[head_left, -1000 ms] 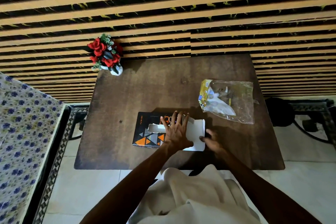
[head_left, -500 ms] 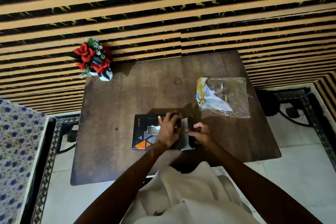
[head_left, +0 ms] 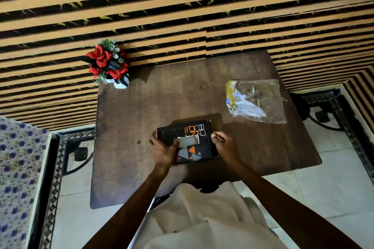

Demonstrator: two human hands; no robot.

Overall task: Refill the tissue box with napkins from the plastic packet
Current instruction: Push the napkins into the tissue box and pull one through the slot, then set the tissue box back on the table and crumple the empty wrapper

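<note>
A black tissue box (head_left: 190, 133) with orange and grey triangles lies flat near the front middle of the brown table (head_left: 153, 107). White napkin (head_left: 189, 140) shows in its top slot. My left hand (head_left: 164, 150) grips the box's left end, thumb by the slot. At the box's right end rests my right hand (head_left: 223, 144), fingers curled against the side. The clear plastic packet (head_left: 256, 100) with a yellow edge lies on the table at the far right, apart from both hands.
A small white vase of red roses (head_left: 108, 66) stands at the table's back left corner against the striped wall. A blue-flowered cushion (head_left: 18, 168) sits to the left. My cream-clothed lap (head_left: 202, 218) is below the table's front edge.
The white napkin stack that lay spread at the box's right end is no longer visible outside the box. Both hands have shifted to the box's two ends, and the box top now shows.
</note>
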